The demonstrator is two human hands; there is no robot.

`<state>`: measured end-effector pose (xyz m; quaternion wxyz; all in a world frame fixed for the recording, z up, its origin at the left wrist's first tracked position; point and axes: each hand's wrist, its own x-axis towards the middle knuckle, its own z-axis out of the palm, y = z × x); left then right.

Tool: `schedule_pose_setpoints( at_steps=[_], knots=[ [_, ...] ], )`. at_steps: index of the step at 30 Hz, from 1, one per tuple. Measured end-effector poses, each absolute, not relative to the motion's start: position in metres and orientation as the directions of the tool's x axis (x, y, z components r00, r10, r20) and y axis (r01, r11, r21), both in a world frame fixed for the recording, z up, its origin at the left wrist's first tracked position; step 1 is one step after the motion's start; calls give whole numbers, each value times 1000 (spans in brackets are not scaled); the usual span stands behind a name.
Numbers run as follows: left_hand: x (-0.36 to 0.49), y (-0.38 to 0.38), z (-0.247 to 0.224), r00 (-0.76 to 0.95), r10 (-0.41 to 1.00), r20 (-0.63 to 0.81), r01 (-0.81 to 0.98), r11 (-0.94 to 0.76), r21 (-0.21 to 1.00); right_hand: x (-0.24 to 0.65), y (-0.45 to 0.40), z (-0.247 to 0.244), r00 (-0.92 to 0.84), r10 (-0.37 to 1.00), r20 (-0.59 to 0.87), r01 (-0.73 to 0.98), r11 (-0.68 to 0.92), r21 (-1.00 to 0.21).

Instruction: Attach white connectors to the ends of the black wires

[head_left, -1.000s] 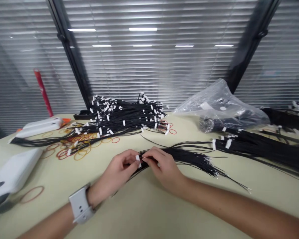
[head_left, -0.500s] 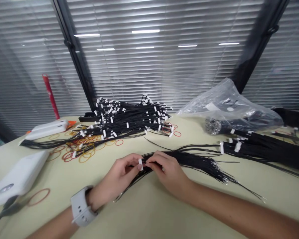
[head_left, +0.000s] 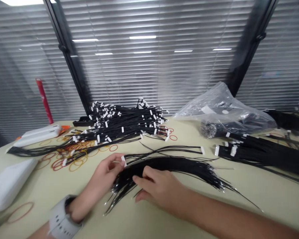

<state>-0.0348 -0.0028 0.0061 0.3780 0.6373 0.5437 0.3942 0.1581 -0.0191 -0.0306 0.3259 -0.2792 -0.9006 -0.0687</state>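
Note:
My left hand pinches a small white connector between thumb and fingertips. Thin black wires run from that connector to the right, where a second white connector lies at their far end. In front of these wires, a thick bundle of loose black wires with bare metal tips curves across the table. Over the near side of the bundle is my right hand, thumb and index finger apart. No wire is plainly gripped in it.
A heap of black cables with white connectors stands at the back. Rubber bands and white devices lie left. At right are a clear plastic bag and more cable bundles.
My hands have separated. The left moved leftward with the white connector; the right let go near it and moved down over the loose wires. The far connector has slid left.

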Motion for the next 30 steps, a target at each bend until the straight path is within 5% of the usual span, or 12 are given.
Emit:
schedule_pose_setpoints(
  at_steps=[9, 22, 30],
  knots=[
    [-34, -1, 5, 59, 989, 139, 492, -150, 857, 159, -14, -23, -761, 564, 319, 550, 823, -143],
    [-30, -8, 3, 157, 974, 166, 532, -225, 816, 170, -20, -12, -829, 469, 304, 521, 845, 120],
    [-30, -9, 3, 223, 968, 116, 504, -216, 836, 166, -9, -32, -523, 584, 621, 575, 779, -248]
  ],
)
